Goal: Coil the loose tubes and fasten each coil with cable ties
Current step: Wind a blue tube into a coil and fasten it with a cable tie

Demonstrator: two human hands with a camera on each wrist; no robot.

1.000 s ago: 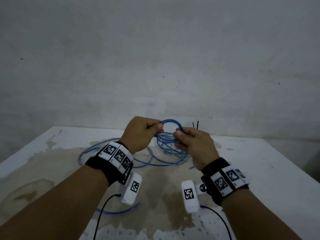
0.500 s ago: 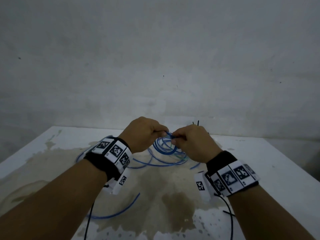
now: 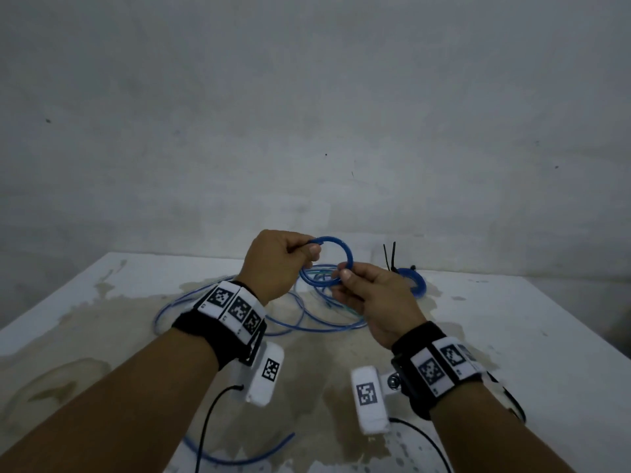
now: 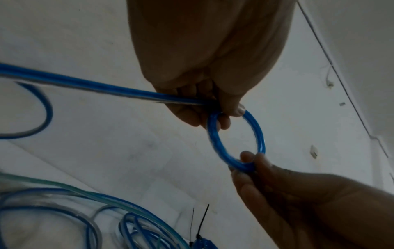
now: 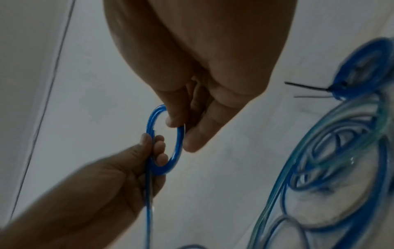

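Both hands pinch the small blue coil [image 3: 333, 262]: left hand [image 3: 278, 261] at its top-left, right hand [image 3: 374, 295] at its bottom-right; loose tube [image 4: 85, 86] trails from the left pinch

Above the table [image 3: 512, 336], a small coil [image 3: 345, 249] hangs between both hands; loose tubes [image 3: 307, 319] lie beneath, a tied coil [image 3: 415, 279] right.

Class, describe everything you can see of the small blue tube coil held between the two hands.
The small blue tube coil is a round ring of a few turns of glossy, translucent blue plastic tubing, held in the air above the table. The left hand pinches its upper left side, the right hand its lower right. A tail runs from the left grip. No tie shows on it.
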